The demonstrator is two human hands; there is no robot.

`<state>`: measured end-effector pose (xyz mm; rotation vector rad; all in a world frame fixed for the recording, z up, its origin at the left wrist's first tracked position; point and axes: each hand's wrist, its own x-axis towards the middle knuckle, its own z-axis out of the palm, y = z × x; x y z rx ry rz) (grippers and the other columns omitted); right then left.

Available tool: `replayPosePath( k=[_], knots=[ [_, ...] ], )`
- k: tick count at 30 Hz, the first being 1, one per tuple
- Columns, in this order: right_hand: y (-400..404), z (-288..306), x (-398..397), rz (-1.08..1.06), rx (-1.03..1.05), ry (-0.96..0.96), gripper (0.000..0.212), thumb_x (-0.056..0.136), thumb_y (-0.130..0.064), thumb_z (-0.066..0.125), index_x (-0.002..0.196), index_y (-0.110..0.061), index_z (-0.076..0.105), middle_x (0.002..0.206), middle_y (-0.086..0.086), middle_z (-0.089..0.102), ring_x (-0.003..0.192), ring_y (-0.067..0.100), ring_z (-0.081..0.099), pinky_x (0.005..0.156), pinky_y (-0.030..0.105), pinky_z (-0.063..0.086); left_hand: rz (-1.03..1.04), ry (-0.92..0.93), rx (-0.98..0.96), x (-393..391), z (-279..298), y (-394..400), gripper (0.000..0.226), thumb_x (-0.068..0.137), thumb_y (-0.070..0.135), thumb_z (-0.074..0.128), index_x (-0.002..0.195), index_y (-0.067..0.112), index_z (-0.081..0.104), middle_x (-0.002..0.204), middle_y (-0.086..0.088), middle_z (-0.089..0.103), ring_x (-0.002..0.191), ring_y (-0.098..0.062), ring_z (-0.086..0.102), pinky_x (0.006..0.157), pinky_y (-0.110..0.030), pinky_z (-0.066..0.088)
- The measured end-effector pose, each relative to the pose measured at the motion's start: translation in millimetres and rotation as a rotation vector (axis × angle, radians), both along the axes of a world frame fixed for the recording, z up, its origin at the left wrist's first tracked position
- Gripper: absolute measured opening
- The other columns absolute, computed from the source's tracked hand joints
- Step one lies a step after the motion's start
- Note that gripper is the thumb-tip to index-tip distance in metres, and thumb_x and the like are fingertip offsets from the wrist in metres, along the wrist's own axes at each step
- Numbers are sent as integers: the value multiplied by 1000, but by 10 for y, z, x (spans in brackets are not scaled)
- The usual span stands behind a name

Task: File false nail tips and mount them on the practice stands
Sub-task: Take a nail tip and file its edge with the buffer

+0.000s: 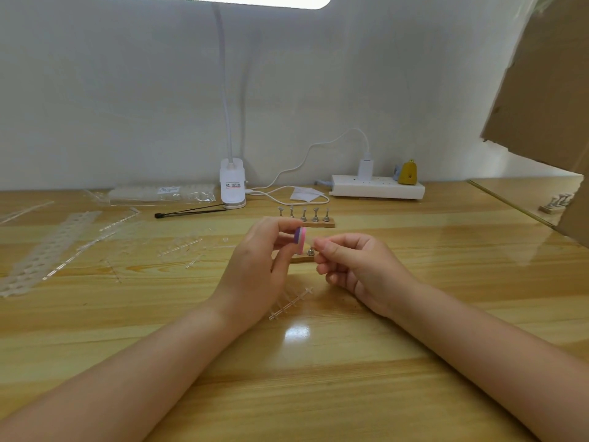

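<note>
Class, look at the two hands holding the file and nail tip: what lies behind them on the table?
Behind the left hand and right hand stands a wooden practice stand; one metal holder shows. Hands cover the rest.

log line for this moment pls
phase: filing | left hand: grips pink-purple file | right hand: pinches clear nail tip | stand: pegs bare

Near stand (302, 257) mostly hidden behind hands — clear nail tip (310, 241) too faint to make out.
</note>
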<state>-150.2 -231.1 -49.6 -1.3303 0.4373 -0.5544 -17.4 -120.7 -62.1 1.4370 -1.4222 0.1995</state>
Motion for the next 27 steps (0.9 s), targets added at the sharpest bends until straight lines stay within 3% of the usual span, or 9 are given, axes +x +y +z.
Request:
replayPosePath(
  k=[5, 8, 11, 14, 16, 20, 23, 27],
  knots=[
    [-15, 12, 2, 1, 60, -7, 8, 86, -12, 62, 86, -5, 66, 65, 3, 63, 55, 10, 58, 44, 19, 45, -23, -38, 26, 0, -8, 2, 25, 87, -1, 64, 109, 11, 59, 99, -3, 64, 90, -6, 65, 82, -16, 51],
    [-17, 20, 10, 28, 63, 3, 11, 92, -11, 56, 87, -6, 64, 66, 2, 59, 55, 10, 55, 42, 19, 41, 4, -60, -59, -22, 16, 10, 23, 86, 2, 67, 106, 8, 59, 97, -4, 64, 89, -7, 65, 83, -21, 53],
    [-9, 20, 18, 54, 20, 18, 14, 95, -13, 52, 85, -9, 62, 66, 0, 54, 56, 10, 53, 41, 20, 39, -3, -207, -154, -39, 55, 7, 20, 85, 1, 67, 104, 1, 59, 96, -6, 62, 90, -8, 60, 84, -17, 49],
    [-5, 33, 8, 92, 24, 8, 20, 97, -15, 48, 80, -11, 57, 65, -1, 51, 56, 10, 51, 42, 19, 36, 20, -342, -47, -10, 27, 0, 14, 85, -2, 65, 98, -1, 63, 94, -8, 61, 86, -17, 60, 76, -28, 51],
    [-2, 42, 7, 93, 27, 4, 21, 97, -17, 48, 79, -11, 57, 65, -2, 51, 56, 10, 50, 42, 19, 34, 63, -332, -13, 6, 19, 13, 13, 84, -3, 66, 97, 0, 63, 92, -8, 61, 83, -19, 60, 72, -36, 51],
    [-1, 31, 24, 60, 48, -4, 16, 94, -18, 51, 82, -11, 58, 64, 0, 50, 54, 10, 48, 40, 18, 33, -18, -356, -167, -53, 75, 26, 19, 82, -3, 67, 99, 0, 58, 92, -8, 60, 85, -18, 59, 76, -30, 51],
    [-5, 40, 18, 81, 46, -1, 14, 93, -18, 51, 82, -11, 56, 64, 0, 49, 54, 10, 48, 41, 17, 33, 14, -423, -84, -66, 61, 14, 16, 82, 1, 70, 97, 1, 62, 90, -10, 60, 79, -23, 61, 71, -35, 53],
    [-7, 50, 19, 71, 62, -7, 17, 93, -18, 51, 78, -12, 56, 61, -3, 48, 54, 9, 48, 41, 17, 33, 115, -351, -42, 9, 79, 37, 14, 80, -3, 70, 93, -1, 63, 88, -10, 62, 78, -24, 61, 68, -42, 53]
  ],
)
